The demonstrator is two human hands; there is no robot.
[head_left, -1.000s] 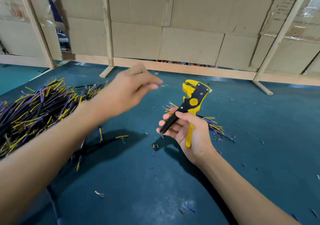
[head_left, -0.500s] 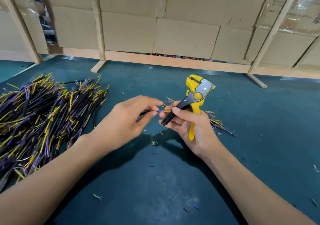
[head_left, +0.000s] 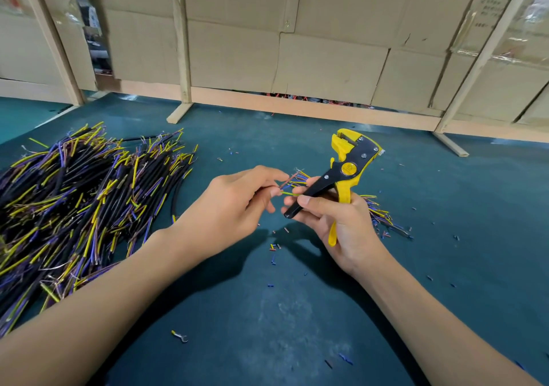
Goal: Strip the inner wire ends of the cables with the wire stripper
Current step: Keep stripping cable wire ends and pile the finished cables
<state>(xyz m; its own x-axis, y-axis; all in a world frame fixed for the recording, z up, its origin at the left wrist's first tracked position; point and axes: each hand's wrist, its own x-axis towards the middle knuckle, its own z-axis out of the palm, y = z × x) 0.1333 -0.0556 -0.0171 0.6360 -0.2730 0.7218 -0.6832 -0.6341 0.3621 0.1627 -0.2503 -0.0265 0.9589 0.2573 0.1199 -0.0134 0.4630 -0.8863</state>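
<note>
The left hand [head_left: 234, 207] pinches a short cable's coloured inner wire ends [head_left: 289, 185] between thumb and fingertips. Just to its right, the right hand [head_left: 338, 222] grips the yellow-and-black wire stripper [head_left: 346, 172], head tilted up and away. A big pile of black cables [head_left: 86, 204] lies left on the dark green table mat [head_left: 267, 326], with a smaller heap [head_left: 381, 216] behind the right hand.

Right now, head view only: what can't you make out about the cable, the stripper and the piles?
- Cable in the left hand: its black jacket is hidden by the fingers; only the coloured inner wire ends show.
- Whether those ends are stripped: too small to tell.
- Wire stripper: lower handle covered by the right hand.
- Small bundle behind the right hand: mostly hidden.
- Big cable pile: cut off by the left edge.
</note>
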